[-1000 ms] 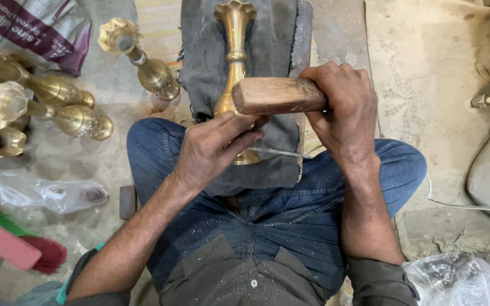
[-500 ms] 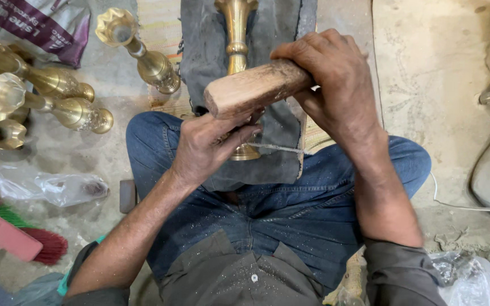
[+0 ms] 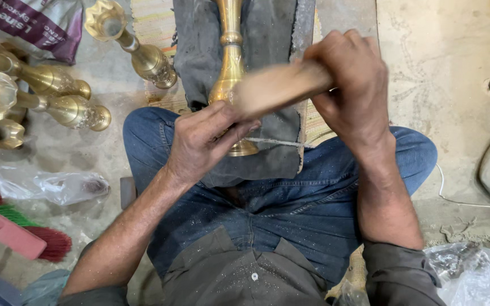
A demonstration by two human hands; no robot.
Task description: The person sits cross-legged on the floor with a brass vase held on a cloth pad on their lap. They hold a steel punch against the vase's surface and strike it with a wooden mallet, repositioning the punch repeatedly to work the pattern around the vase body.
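Right hand is clenched round a blurred wooden mallet just above the brass vase; left hand pinches something against the vase's base, on grey cloth.

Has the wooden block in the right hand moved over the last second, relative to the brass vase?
Yes. The wooden block, gripped by the right hand, has tilted, its free end swinging down toward the brass vase.
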